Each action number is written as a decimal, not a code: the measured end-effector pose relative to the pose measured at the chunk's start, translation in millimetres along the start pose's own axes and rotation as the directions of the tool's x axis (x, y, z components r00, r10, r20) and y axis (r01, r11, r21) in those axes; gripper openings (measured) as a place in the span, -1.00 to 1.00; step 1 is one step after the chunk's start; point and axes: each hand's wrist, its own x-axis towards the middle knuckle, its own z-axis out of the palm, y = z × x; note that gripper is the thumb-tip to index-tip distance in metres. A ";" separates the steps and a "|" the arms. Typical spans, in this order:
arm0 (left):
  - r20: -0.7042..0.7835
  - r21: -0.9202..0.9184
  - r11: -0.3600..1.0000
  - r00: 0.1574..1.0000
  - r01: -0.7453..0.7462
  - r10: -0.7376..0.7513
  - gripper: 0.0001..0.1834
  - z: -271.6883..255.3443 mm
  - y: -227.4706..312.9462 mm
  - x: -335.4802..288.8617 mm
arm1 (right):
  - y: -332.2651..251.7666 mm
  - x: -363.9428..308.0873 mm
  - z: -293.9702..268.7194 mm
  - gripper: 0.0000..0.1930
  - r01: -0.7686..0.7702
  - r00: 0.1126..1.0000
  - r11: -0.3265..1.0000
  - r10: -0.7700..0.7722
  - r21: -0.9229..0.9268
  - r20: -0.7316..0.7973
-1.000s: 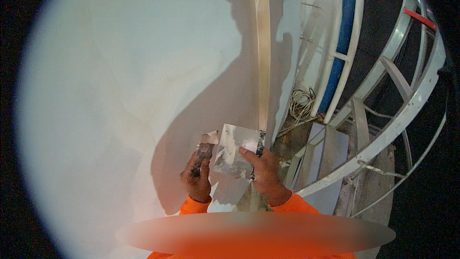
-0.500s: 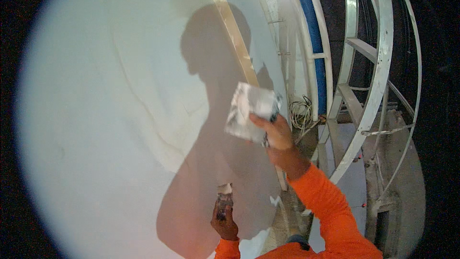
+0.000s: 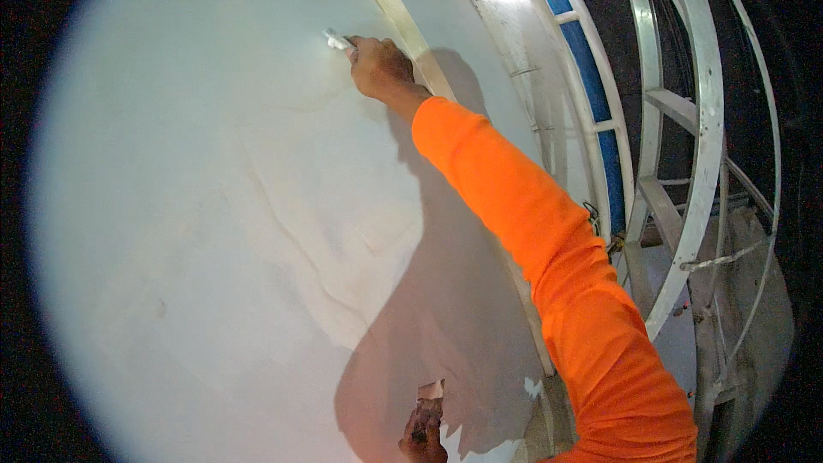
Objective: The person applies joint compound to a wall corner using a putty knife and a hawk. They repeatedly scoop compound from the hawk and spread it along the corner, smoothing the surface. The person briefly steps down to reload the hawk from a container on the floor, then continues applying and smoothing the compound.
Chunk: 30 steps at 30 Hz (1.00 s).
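Gripping a thin, white-smeared tool point(image 3: 340, 42) at the smooth pale wall point(image 3: 171, 206), the right hand point(image 3: 380, 67) is sitting high while the left hand point(image 3: 420, 446) is clutching a dark-handled metal scraper point(image 3: 431, 392) low, seemingly clear.

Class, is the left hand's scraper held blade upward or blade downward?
Blade upward: the scraper shows its blade above the left hand gripping it.

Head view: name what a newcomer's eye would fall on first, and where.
The bright orange sleeve stands out most, slanting from the lower right to the right hand, which holds a white-smeared flat tool at upper centre. Next comes the dark shadow on the pale wall, left of that sleeve. Below, near the bottom edge, the left hand grips a small scraper.
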 end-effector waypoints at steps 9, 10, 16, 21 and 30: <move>0.010 0.099 0.994 0.998 0.055 -0.057 -0.64 2.7 9.5 -6.7 | 1.9 24.7 -7.3 -0.55 -0.238 0.961 0.971 0.233 0.016 0.150; 0.021 0.096 0.994 0.998 0.052 -0.054 -0.64 3.0 12.1 -6.4 | 2.9 27.9 -6.3 -0.54 -0.248 0.955 0.968 0.240 0.025 0.177; 0.066 0.113 0.991 0.995 0.066 -0.074 -0.64 5.3 11.1 -13.6 | 6.7 22.2 1.7 -0.56 -0.149 0.964 0.986 0.129 0.072 0.232; 0.079 0.180 0.983 0.995 0.040 -0.055 -0.63 -0.4 0.6 -10.9 | -4.4 44.8 -8.0 -0.57 -0.269 0.952 0.963 0.265 0.009 0.153; 0.119 0.225 0.973 0.990 0.053 -0.082 -0.68 -18.5 7.0 -11.7 | -91.9 -2.5 -6.8 -0.65 0.056 0.979 0.996 -0.069 0.073 0.191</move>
